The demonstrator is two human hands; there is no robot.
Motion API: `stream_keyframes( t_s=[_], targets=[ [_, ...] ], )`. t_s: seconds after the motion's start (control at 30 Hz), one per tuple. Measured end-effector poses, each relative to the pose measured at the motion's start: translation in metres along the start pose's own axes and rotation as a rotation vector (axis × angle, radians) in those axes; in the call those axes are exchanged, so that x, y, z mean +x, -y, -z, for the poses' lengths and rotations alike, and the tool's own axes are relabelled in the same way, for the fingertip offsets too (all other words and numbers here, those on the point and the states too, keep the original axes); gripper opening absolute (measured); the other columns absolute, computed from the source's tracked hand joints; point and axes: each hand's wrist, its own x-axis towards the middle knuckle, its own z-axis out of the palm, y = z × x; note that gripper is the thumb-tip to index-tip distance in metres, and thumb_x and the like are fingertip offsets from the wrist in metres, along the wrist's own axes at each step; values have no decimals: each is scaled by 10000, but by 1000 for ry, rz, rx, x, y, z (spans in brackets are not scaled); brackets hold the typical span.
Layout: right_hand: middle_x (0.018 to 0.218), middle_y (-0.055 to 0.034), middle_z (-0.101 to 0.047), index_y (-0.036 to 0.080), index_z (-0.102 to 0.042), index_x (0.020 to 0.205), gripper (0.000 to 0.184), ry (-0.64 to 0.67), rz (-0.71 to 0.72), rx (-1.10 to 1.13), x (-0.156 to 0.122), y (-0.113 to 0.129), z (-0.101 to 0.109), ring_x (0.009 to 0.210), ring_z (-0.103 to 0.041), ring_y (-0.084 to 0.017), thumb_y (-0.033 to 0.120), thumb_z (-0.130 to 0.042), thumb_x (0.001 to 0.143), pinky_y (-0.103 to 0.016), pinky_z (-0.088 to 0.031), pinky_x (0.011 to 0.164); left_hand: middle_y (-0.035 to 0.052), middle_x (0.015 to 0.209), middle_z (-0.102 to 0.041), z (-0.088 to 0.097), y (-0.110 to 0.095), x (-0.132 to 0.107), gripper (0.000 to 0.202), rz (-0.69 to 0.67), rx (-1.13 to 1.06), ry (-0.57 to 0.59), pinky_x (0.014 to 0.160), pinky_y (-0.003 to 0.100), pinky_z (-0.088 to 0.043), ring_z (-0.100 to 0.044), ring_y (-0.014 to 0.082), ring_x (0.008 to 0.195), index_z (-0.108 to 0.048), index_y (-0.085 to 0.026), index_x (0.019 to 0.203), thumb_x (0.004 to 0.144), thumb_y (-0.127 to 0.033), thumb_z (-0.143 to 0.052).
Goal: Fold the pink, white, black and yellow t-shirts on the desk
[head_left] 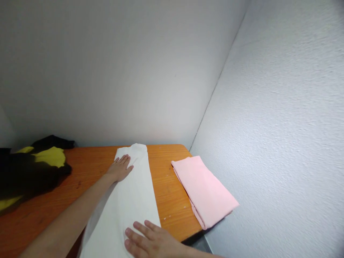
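Note:
A long white cloth, folded into a strip, runs from the table's back edge toward me and past the bottom of the view. My left hand rests flat near its far end, fingers spread. Closer to me, my right hand lies palm down over the near part of the cloth with its fingers apart. Neither hand grips anything. The cloth's far end looks slightly rumpled, and its near end is out of view.
A folded pink cloth lies at the table's right edge, a corner of it overhanging. Black and yellow fabric is heaped on the left. The wooden table meets a wall behind, and another wall rises on the right.

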Motion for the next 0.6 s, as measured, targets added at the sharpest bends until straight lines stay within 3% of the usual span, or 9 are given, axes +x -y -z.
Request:
stream_keyframes(
  t_s=[0.07,0.13,0.23,0.3,0.4,0.5,0.6],
  targets=[
    [1543,-59,-309,215,-183,1537,562,13,0,19,-9,9,3,1459,-200,-194,274,-391,1018,-402,-268,1178,182,1572,-275,8,-5,-5,700,-29,-5,-40,1201,483,-132,-205,268,1478,-343,-32,1463,921,-465,-252],
    [1570,-95,-247,178,-136,1546,663,48,-24,77,-17,13,13,1471,-157,-213,401,-438,999,-417,-210,1195,137,1598,-240,18,-12,-16,648,-93,-10,-78,1218,444,-69,-133,232,1497,-348,-62,1466,934,-412,-229],
    [1595,-125,-189,155,-178,1536,740,19,-175,141,-35,11,30,1478,-132,-239,510,-475,959,-434,-192,1197,59,1613,-231,35,-23,-49,585,-230,-26,-123,1230,377,-27,-102,177,1500,-394,-129,1452,943,-371,-236],
    [1548,-132,-312,164,-323,1473,606,-86,-324,162,-51,6,35,1443,-242,-238,450,-483,962,-430,-259,1171,48,1596,-281,45,-28,-80,562,-292,-52,-155,1233,371,-64,-164,180,1488,-443,-153,1423,945,-390,-267],
    [1271,-122,-566,189,-529,1231,337,-250,-458,191,-76,1,29,1221,-486,-229,366,-502,946,-410,-407,1036,3,1586,-306,54,-23,-132,542,-291,-109,-133,1232,382,-125,-243,207,1465,-477,-216,1403,940,-444,-310],
    [1045,-91,-604,198,-567,1044,212,-287,-444,172,-92,5,15,1014,-542,-224,369,-531,924,-390,-455,888,-72,1588,-290,51,-7,-176,551,-231,-142,-38,1226,418,-162,-268,232,1457,-433,-314,1431,926,-519,-356],
    [987,-82,-587,193,-569,996,207,-232,-401,86,-95,15,-2,948,-519,-230,377,-550,903,-387,-441,828,-117,1591,-266,42,7,-210,563,-196,-140,38,1213,434,-200,-271,228,1456,-344,-376,1469,934,-552,-362]
  ],
)
